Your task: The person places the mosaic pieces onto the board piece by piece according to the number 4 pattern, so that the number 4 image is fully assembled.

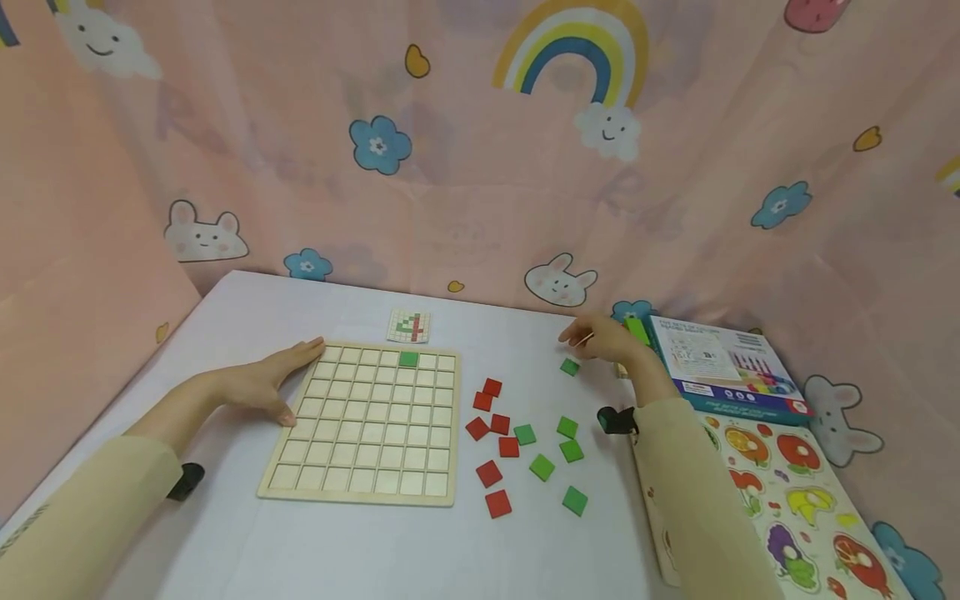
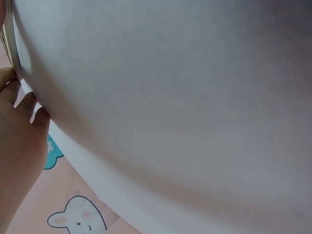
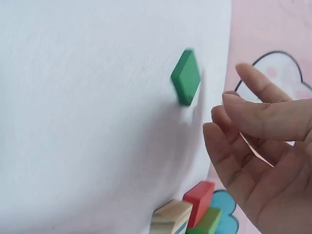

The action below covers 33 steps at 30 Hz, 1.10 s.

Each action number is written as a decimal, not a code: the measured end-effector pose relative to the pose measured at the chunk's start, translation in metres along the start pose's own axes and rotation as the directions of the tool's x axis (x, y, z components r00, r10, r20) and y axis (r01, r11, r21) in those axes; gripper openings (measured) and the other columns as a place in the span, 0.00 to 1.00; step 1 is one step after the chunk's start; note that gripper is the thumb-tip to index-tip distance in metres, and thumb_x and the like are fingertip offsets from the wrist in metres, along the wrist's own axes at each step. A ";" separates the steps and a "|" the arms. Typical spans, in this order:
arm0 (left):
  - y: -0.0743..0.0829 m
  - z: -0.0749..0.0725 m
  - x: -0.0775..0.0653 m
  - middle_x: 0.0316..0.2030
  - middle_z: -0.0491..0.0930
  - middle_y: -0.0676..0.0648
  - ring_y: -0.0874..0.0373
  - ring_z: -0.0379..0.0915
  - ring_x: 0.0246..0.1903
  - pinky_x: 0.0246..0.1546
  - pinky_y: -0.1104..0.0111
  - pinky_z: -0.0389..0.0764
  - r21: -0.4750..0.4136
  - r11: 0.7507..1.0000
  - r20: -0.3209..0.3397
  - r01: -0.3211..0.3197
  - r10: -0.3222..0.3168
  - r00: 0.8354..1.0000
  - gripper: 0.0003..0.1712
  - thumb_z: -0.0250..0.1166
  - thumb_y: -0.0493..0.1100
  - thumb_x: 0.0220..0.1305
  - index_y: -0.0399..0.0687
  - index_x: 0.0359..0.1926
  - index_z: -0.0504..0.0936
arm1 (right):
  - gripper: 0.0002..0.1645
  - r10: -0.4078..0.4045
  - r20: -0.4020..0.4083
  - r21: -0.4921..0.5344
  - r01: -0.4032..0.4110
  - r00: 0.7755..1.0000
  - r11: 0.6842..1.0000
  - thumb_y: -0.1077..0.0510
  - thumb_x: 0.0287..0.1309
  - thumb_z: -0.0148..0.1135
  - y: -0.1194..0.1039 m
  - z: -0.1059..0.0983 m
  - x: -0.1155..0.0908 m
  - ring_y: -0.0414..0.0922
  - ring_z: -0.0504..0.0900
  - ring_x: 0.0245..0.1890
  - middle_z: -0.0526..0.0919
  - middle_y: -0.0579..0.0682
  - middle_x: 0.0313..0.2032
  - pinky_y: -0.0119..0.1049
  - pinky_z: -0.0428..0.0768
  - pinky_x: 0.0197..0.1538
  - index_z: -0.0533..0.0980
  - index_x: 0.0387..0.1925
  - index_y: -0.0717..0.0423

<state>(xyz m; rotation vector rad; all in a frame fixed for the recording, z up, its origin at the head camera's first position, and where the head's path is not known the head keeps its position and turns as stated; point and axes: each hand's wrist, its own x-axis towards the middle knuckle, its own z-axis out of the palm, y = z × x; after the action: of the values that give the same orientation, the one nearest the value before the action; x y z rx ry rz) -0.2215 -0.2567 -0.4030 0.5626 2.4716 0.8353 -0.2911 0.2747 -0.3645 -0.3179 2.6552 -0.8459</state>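
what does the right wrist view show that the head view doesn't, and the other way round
Only the right wrist view: a red block next to the bright green block.

Only the head view: the grid board, the left hand at its edge, the pattern card and the loose red tiles.

Both: the right hand, the green tile nearest it, that bright green block, the white cloth and the pink backdrop.

The left forearm [image 1: 105, 500] slants forward to the left hand [image 1: 258, 383], which lies palm down with the thumb spread wide from extended fingers [image 1: 303, 354], while the right forearm [image 1: 693, 492] stretches ahead to the right hand [image 1: 603, 337], turned inward, its fingers loosely bent.
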 end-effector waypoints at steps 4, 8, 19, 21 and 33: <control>-0.001 0.000 0.000 0.78 0.33 0.32 0.29 0.23 0.76 0.71 0.30 0.33 -0.007 1.000 -0.002 0.001 -0.001 1.000 0.74 0.79 0.46 0.37 0.39 0.78 0.40 | 0.24 0.037 0.051 0.013 -0.038 0.998 0.999 0.76 0.53 0.57 0.007 0.001 -0.004 0.52 0.76 0.46 0.79 0.61 0.49 0.33 0.77 0.46 0.82 0.51 0.58; -0.002 0.001 -0.001 0.79 0.33 0.33 0.29 0.23 0.77 0.71 0.30 0.33 -0.005 1.000 -0.003 0.007 -0.007 1.000 0.74 0.79 0.47 0.37 0.40 0.78 0.40 | 0.25 0.092 0.082 0.039 -0.095 0.992 0.995 0.76 0.52 0.59 0.008 0.006 -0.003 0.52 0.75 0.49 0.77 0.59 0.51 0.37 0.77 0.51 0.83 0.49 0.54; -0.001 0.000 -0.001 0.78 0.33 0.32 0.29 0.22 0.77 0.71 0.31 0.32 -0.010 1.000 0.000 -0.007 0.007 1.000 0.74 0.79 0.47 0.37 0.38 0.78 0.40 | 0.13 0.116 0.067 -0.087 -0.110 0.991 0.990 0.64 0.52 0.70 0.004 0.012 0.003 0.50 0.75 0.44 0.81 0.54 0.44 0.39 0.77 0.51 0.81 0.41 0.55; -0.001 0.000 -0.001 0.78 0.33 0.32 0.29 0.23 0.77 0.71 0.31 0.32 -0.006 1.000 0.000 -0.005 0.005 1.000 0.74 0.78 0.46 0.37 0.38 0.78 0.40 | 0.13 0.116 0.058 -0.099 -0.110 0.992 0.989 0.62 0.51 0.72 0.006 0.012 0.004 0.48 0.75 0.42 0.81 0.53 0.42 0.37 0.78 0.49 0.79 0.40 0.55; 0.002 -0.001 -0.001 0.78 0.33 0.32 0.29 0.22 0.76 0.71 0.31 0.32 -0.025 1.000 0.007 -0.015 0.015 1.000 0.73 0.78 0.43 0.38 0.38 0.78 0.40 | 0.11 0.040 -0.047 -0.010 -0.040 0.998 0.999 0.66 0.53 0.68 -0.005 0.019 0.009 0.45 0.74 0.33 0.75 0.51 0.32 0.30 0.76 0.36 0.79 0.40 0.61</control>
<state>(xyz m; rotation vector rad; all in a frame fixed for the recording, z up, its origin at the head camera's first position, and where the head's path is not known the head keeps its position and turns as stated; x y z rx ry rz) -0.2208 -0.2560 -0.4003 0.5747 2.4499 0.8675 -0.2916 0.2576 -0.3782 -0.2496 2.7005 -0.8369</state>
